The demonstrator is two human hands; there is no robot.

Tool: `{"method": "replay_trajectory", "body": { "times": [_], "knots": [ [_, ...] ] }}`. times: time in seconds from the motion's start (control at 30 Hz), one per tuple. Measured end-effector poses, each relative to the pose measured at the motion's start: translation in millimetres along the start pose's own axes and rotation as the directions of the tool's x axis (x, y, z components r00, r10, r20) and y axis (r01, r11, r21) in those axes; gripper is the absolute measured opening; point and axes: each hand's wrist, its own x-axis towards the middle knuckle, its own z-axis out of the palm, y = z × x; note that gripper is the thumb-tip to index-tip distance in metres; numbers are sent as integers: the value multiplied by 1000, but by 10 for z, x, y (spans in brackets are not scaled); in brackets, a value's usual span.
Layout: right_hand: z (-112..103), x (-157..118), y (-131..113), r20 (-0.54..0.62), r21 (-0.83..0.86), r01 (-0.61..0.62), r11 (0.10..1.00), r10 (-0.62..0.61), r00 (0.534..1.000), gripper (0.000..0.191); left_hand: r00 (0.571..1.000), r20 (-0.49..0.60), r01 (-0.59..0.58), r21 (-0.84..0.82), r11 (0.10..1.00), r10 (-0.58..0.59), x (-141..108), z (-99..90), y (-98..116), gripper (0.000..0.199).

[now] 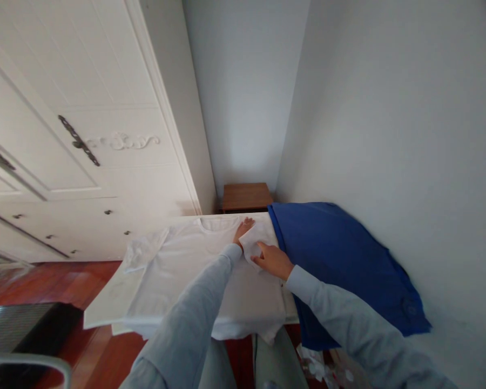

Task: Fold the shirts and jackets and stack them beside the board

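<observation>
A white T-shirt [186, 270] lies spread over a white board [101, 302], its neckline at the far edge. My left hand [244, 230] rests near the shirt's right shoulder with fingers stretched out, partly behind a raised white sleeve flap. Just right of it, my right hand [271, 259] is at the sleeve, its thumb and index finger pinched at the fabric. Blue cloth [332, 254] covers the board's right end, beside my right hand.
White cabinets [157, 129] stand on the left, a grey wall [397, 135] on the right. Behind the board is a small brown wooden table [246, 195]. A black object [44, 335] lies on the red floor [85, 278] at left; plastic bags [318, 370] lie below right.
</observation>
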Motion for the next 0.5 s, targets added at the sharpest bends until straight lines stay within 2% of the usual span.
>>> {"method": "replay_trajectory", "body": {
  "times": [0.17,0.27,0.33,0.4,0.47,0.5],
  "knots": [
    [131,-51,179,14,4,76,997,-76,997,50,965,-103,237,-41,971,-240,-231,-306,-425,58],
    [145,-53,248,-48,-1,136,991,-136,990,52,959,-138,240,-71,968,-248,-414,-472,-459,51],
    [132,-16,268,-93,-32,176,984,-178,980,50,981,-131,135,-88,987,-146,-546,-510,-343,46],
    [99,63,290,-110,-81,203,976,-211,971,46,996,-81,-39,-97,994,31,-673,-485,-171,47],
    [49,182,322,-108,-124,195,973,-209,972,44,986,-11,-165,-99,981,165,-774,-417,-9,52],
    [22,253,339,-107,-140,183,973,-199,974,46,982,23,-183,-94,979,186,-810,-375,54,54]
  ]
}}
